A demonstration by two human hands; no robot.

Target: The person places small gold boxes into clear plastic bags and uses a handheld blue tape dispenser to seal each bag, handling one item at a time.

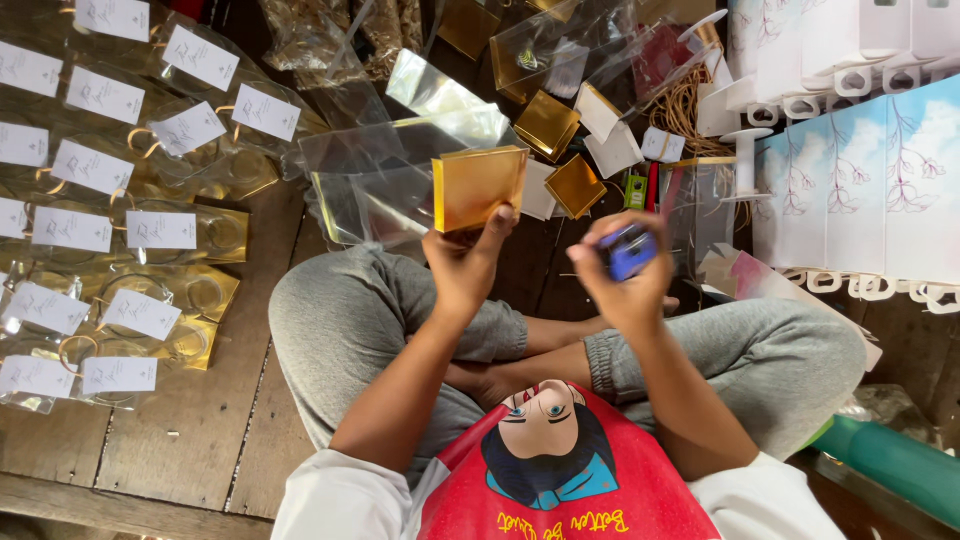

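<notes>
The left hand [462,262] pinches a gold card [478,186] inside a clear plastic bag [400,170], held up above the knees. The right hand [625,275] is closed around a small blue tool [628,250] (I think a stapler, though it is blurred). I would keep the card flat and the bag's edge straight, bringing the tool squarely to it.

Soft daylight, glare on the clear plastic sleeves [400,170], right hand [625,265] motion-blurred, wide-angle stretch at edges.

Grey trousers, red-and-white printed shirt
</notes>
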